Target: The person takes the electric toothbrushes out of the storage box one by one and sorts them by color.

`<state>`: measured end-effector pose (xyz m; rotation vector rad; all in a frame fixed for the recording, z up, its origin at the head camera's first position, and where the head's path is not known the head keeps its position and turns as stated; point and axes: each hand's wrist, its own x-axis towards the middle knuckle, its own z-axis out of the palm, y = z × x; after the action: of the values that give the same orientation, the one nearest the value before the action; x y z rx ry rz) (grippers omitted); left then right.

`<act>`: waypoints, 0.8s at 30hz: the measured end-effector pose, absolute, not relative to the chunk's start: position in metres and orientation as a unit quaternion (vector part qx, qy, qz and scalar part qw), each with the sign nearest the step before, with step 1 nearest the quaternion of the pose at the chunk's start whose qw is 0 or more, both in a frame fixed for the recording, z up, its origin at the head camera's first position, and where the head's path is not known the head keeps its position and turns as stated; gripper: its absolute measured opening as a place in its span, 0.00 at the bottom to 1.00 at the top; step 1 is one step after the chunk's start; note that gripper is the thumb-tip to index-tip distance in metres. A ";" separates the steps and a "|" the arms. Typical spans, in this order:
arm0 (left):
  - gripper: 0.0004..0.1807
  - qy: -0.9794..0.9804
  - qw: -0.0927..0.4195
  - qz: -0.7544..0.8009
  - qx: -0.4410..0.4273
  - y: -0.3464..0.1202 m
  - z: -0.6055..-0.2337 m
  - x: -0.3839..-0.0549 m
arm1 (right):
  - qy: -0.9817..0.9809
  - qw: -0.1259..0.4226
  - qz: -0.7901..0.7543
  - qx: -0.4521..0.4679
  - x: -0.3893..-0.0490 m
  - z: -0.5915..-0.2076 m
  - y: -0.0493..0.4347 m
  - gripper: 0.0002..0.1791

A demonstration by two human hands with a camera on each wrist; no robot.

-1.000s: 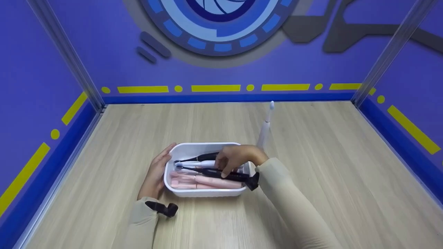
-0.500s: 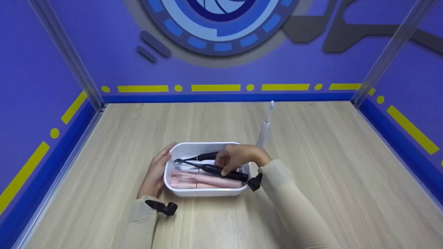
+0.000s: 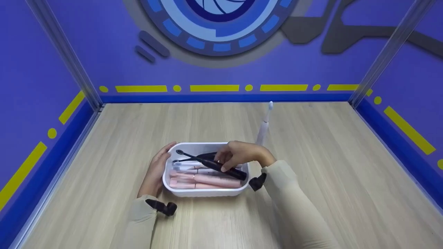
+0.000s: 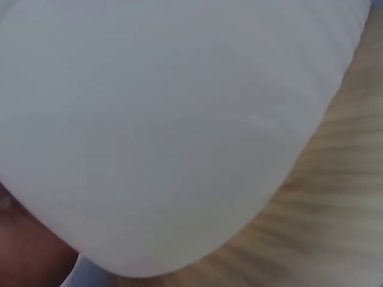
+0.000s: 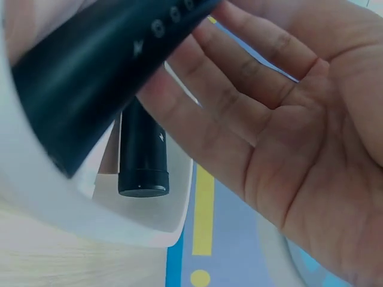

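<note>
My right hand (image 3: 242,153) pinches a black electric toothbrush (image 3: 221,166) by its handle, over the white plastic basket (image 3: 206,193). Its brush head slants up to the left, and in the right wrist view the handle's lower end (image 5: 90,89) is near the basket's rim. My left hand (image 3: 155,173) holds the basket's left end; the basket wall (image 4: 167,131) fills most of the left wrist view. Inside lie a second black toothbrush (image 5: 143,155), partly hidden by my right hand, white toothbrushes (image 3: 187,165) and pink ones (image 3: 218,180).
A white electric toothbrush (image 3: 263,128) stands upright on the wooden table (image 3: 155,121), just behind my right hand. Blue-purple panels (image 3: 104,34) with yellow marks enclose the table at the back and both sides.
The black toothbrush has tilted, its brush head rising from over the white toothbrushes towards the basket's far side. My right hand has shifted slightly; the left still holds the basket.
</note>
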<state>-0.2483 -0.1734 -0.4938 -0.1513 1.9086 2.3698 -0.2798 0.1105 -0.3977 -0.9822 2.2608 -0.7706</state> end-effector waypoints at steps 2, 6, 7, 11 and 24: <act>0.26 0.625 0.047 0.778 -0.045 -0.174 -0.495 -0.248 | 0.840 0.273 -0.296 -0.363 -0.280 -0.396 0.112 0.20; 0.26 0.615 0.046 0.787 -0.035 -0.174 -0.496 -0.248 | 0.840 0.269 -0.308 -0.357 -0.279 -0.395 0.114 0.19; 0.26 0.613 0.044 0.788 -0.033 -0.174 -0.496 -0.248 | 0.839 0.268 -0.311 -0.357 -0.279 -0.395 0.114 0.19; 0.25 0.616 0.040 0.786 -0.033 -0.175 -0.496 -0.248 | 0.838 0.263 -0.318 -0.356 -0.279 -0.395 0.116 0.19; 0.25 0.619 0.044 0.784 -0.035 -0.174 -0.497 -0.249 | 0.834 0.236 -0.349 -0.356 -0.279 -0.399 0.126 0.20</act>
<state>-0.2485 -0.1742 -0.4970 -0.1085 1.8902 2.3951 -0.2788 0.1258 -0.3993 -0.9755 2.2871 -0.9565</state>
